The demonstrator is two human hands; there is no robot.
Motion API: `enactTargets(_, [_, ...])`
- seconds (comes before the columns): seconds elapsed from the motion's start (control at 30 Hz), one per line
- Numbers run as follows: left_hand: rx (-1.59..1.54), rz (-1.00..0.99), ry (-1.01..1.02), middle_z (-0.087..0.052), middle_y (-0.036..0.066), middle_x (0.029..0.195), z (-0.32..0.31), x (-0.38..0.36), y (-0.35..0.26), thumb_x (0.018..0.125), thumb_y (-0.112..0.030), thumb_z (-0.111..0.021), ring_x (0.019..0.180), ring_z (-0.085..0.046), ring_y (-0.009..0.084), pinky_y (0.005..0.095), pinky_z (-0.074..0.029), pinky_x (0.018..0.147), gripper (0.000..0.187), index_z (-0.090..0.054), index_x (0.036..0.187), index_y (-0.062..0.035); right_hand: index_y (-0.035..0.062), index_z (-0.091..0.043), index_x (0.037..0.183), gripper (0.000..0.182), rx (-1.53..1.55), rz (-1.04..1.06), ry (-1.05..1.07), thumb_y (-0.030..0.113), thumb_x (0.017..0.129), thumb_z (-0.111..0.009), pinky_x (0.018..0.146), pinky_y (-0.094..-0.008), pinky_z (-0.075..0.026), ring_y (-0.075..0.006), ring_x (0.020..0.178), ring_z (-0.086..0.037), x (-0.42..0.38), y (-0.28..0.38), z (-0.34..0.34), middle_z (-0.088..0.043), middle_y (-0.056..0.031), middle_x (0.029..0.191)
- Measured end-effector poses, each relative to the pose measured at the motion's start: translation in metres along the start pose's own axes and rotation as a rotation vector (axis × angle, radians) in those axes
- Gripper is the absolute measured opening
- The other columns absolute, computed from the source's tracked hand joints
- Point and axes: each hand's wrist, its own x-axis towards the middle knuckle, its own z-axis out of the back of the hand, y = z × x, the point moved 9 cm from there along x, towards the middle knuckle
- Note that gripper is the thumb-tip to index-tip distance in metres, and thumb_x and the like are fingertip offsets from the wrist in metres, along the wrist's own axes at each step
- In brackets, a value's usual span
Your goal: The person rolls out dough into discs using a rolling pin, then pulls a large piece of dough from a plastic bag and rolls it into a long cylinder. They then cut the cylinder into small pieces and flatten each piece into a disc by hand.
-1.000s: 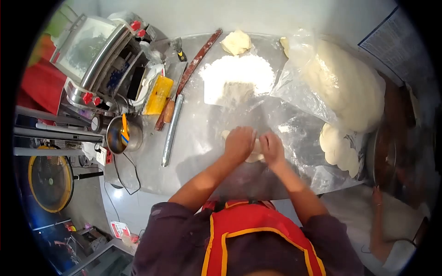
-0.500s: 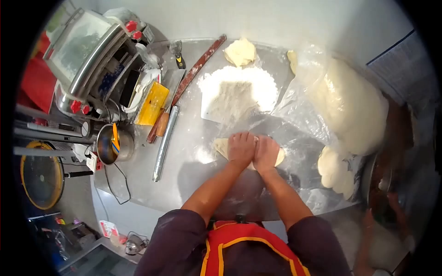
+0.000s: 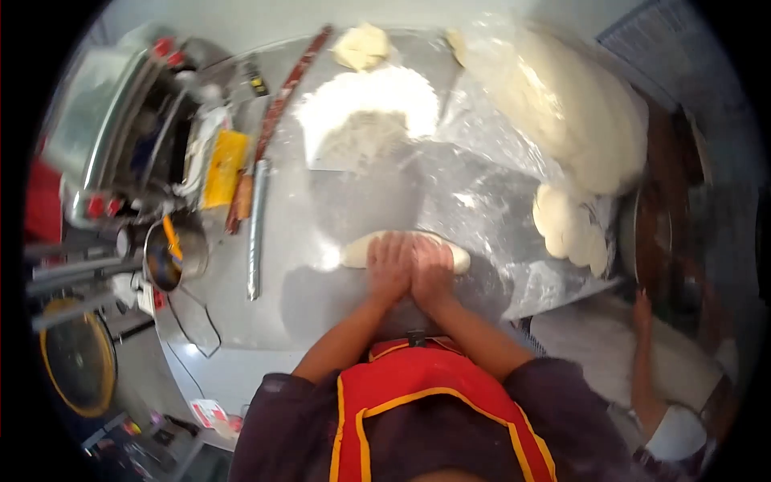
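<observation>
A pale oblong piece of dough [image 3: 353,253] lies crosswise on the metal table, its two ends showing beyond my hands. My left hand [image 3: 389,263] rests flat over its middle-left part, fingers stretched out and pointing away from me. Beside it, my right hand [image 3: 433,265] presses flat on the middle-right part, also with extended fingers. Both palms are close together, and the dough under them is hidden. Ahead of my hands is a patch of white flour [image 3: 369,92], with a small dough lump [image 3: 361,46] behind it.
A large dough mass [image 3: 590,120] sits under clear plastic at right, near several flattened dough pieces [image 3: 566,229]. On the left are a foil-like rod [image 3: 257,233], a yellow scraper [image 3: 225,169], a long brown stick [image 3: 293,92], a metal pot [image 3: 189,253] and a machine [image 3: 112,120]. Another person's arm [image 3: 645,353] shows at right.
My hands have moved back towards my body over the dough, and their fingers are straighter. The dough now looks longer and more rounded. The camera view has shifted.
</observation>
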Motion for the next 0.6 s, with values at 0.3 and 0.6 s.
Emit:
enactTargets(0.3, [0.050, 0.117, 0.039, -0.060, 0.007, 0.114, -0.025, 0.112, 0.026, 0.090, -0.026, -0.055, 0.108, -0.054, 0.0277, 0.0440, -0.037, 0.097, 0.023, -0.061, 0.106, -0.0109, 0.0104, -0.062, 0.100, 0.024, -0.102, -0.179, -0.138, 0.029, 0.096, -0.048, 0.091, -0.0474, -0.039, -0.0288, 0.097, -0.054, 0.099, -0.062, -0.016, -0.059, -0.0064, 0.100])
enactTargets(0.6, [-0.077, -0.223, 0.384, -0.057, 0.008, 0.122, 0.052, 0.043, 0.007, 0.074, -0.022, -0.079, 0.118, -0.050, 0.0287, 0.0478, -0.033, 0.103, 0.069, -0.049, 0.135, -0.0173, 0.0254, -0.049, 0.137, 0.057, 0.111, 0.015, 0.093, 0.013, 0.083, -0.058, 0.093, -0.0474, -0.040, -0.0306, 0.104, -0.053, 0.013, -0.030, 0.038, -0.055, -0.0110, 0.113])
